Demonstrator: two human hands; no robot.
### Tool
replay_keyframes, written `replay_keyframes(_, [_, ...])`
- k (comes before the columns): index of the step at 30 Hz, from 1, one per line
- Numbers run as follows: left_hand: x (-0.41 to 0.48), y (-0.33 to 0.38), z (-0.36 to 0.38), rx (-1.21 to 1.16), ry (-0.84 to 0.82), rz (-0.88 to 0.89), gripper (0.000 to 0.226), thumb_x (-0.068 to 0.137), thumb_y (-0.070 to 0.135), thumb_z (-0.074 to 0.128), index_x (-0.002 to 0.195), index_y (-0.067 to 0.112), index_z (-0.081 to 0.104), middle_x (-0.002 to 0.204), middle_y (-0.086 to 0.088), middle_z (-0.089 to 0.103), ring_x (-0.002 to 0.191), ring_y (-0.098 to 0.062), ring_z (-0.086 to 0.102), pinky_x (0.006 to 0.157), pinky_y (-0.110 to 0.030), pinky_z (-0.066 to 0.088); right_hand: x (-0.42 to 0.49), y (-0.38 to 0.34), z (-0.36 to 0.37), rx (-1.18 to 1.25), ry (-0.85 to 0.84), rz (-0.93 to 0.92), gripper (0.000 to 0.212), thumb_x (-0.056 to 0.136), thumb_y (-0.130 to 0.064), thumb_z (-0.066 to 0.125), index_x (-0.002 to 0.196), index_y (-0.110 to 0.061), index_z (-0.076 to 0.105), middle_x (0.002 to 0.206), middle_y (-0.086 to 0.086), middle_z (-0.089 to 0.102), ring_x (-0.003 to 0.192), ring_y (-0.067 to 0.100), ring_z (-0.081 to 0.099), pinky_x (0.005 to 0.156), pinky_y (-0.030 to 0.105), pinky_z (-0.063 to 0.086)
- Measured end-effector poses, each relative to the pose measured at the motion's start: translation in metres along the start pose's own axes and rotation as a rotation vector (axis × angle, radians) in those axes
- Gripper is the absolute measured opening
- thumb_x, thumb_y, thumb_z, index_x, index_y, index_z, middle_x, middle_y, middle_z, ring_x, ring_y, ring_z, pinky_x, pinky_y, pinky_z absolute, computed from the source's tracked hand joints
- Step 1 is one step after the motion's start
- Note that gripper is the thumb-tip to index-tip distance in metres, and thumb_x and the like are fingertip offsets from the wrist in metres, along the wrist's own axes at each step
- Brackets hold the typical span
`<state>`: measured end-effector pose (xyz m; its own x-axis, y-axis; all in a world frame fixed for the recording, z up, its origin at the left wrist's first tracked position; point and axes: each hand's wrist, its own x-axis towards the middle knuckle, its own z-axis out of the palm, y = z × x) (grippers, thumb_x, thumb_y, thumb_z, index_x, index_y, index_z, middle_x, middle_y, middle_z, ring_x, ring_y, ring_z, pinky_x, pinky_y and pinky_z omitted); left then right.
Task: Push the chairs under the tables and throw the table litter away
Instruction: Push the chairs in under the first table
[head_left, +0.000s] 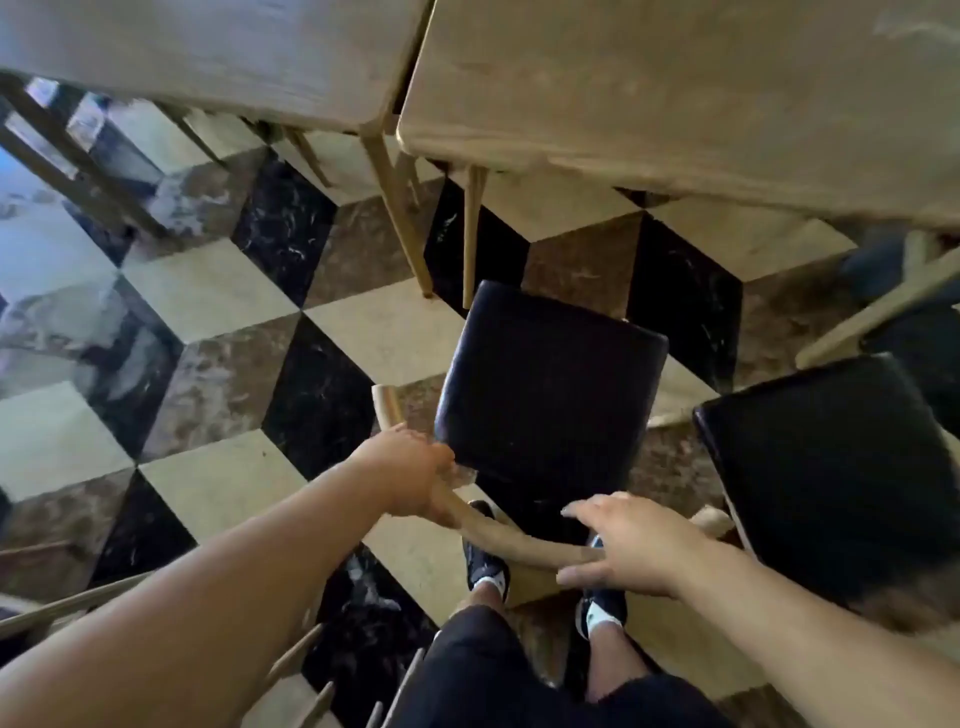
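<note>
A chair with a black padded seat (550, 384) and a curved wooden backrest (511, 540) stands in front of me, clear of the light wooden table (675, 104) ahead. My left hand (410, 478) is shut on the left end of the backrest. Resting on the right part of that rail is my right hand (628, 545), fingers spread and not closed around it. No litter shows on the visible tabletops.
A second wooden table (208, 47) adjoins the first at upper left. Another black-seated chair (831, 467) stands close on the right. Wooden chair parts (291, 665) sit at lower left. The floor is a cube-pattern tile (208, 291). My feet (488, 566) are under the backrest.
</note>
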<state>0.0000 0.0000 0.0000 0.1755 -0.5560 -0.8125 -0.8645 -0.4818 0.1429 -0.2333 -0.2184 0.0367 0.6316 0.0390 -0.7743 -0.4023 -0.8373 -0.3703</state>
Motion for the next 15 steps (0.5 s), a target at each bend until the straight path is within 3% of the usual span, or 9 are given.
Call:
replay_keyframes(2, [0.002, -0.005, 0.001, 0.231, -0.001, 0.092, 0.100, 0.059, 0.097, 0.050, 0.136, 0.034, 0.061, 0.136, 0.009, 0.063, 0.129, -0.021, 0.057, 0.118, -0.046, 0.035, 0.008, -0.006, 0.010, -0.013, -0.105, 0.043, 0.087, 0.081, -0.083, 0.062, 0.153, -0.040, 0.042, 0.142, -0.010, 0.057, 0.133, 0.019, 0.051, 0.102, 0.038, 0.047])
replay_keyframes(4, [0.006, -0.008, 0.006, 0.395, 0.059, 0.141, 0.063, 0.082, 0.070, 0.067, 0.130, 0.030, 0.065, 0.130, 0.005, 0.067, 0.122, -0.024, 0.061, 0.117, -0.047, 0.035, 0.014, -0.010, 0.025, -0.065, -0.114, 0.056, 0.067, 0.083, -0.077, 0.062, 0.139, -0.040, 0.054, 0.128, -0.010, 0.063, 0.121, 0.018, 0.057, 0.095, 0.039, 0.049])
replay_keyframes(6, [0.013, -0.010, 0.006, 0.441, 0.087, 0.164, 0.032, 0.089, 0.041, 0.069, 0.119, 0.028, 0.067, 0.119, 0.002, 0.071, 0.113, -0.024, 0.064, 0.112, -0.045, 0.038, 0.021, -0.013, 0.032, -0.067, -0.103, 0.077, 0.051, 0.087, -0.067, 0.063, 0.127, -0.037, 0.059, 0.119, -0.010, 0.065, 0.113, 0.018, 0.060, 0.088, 0.038, 0.048])
replay_keyframes(10, [0.024, -0.017, -0.001, 0.499, 0.026, 0.212, 0.020, 0.090, 0.028, 0.067, 0.110, 0.027, 0.069, 0.108, 0.002, 0.070, 0.099, -0.024, 0.067, 0.093, -0.044, 0.050, 0.034, -0.017, 0.041, -0.102, -0.128, 0.120, 0.035, 0.092, -0.046, 0.063, 0.124, -0.032, 0.057, 0.119, -0.005, 0.063, 0.113, 0.023, 0.063, 0.084, 0.039, 0.046])
replay_keyframes(15, [0.037, -0.031, -0.026, 0.558, 0.064, 0.284, 0.014, 0.093, 0.027, 0.066, 0.106, 0.028, 0.066, 0.103, 0.003, 0.071, 0.097, -0.026, 0.068, 0.094, -0.047, 0.048, 0.037, -0.008, 0.027, -0.152, 0.002, 0.096, 0.022, 0.095, -0.034, 0.062, 0.115, -0.030, 0.054, 0.113, -0.003, 0.067, 0.106, 0.026, 0.066, 0.081, 0.043, 0.047])
